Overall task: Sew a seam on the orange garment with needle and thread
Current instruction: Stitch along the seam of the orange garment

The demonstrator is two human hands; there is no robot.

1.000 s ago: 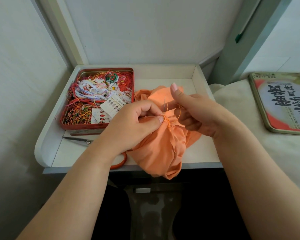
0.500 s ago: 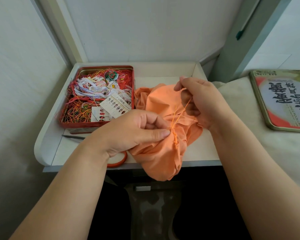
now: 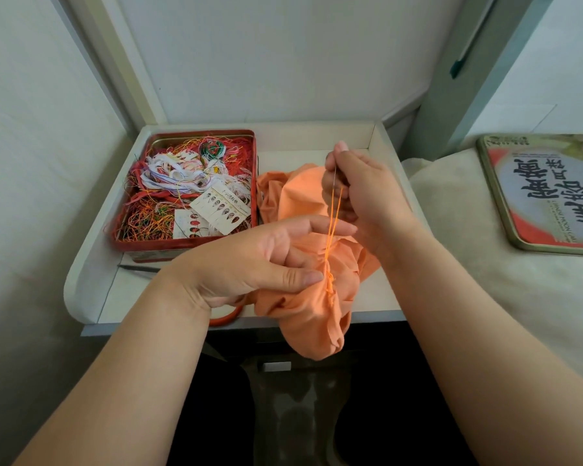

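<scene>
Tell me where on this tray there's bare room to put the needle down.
Bare tray floor lies at the back, between the red tin and the right wall, behind the orange garment. A smaller patch sits at the front right corner, beside the garment. The left side is crowded: tin, then scissors in front.

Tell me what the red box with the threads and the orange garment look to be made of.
The red box looks like painted metal tin: thin rolled rim, glossy walls, bare shiny metal inside. The orange garment looks like soft matte woven cloth, perhaps cotton: it crumples into loose folds and droops over the tray edge. The fibre cannot be told for sure.
</scene>
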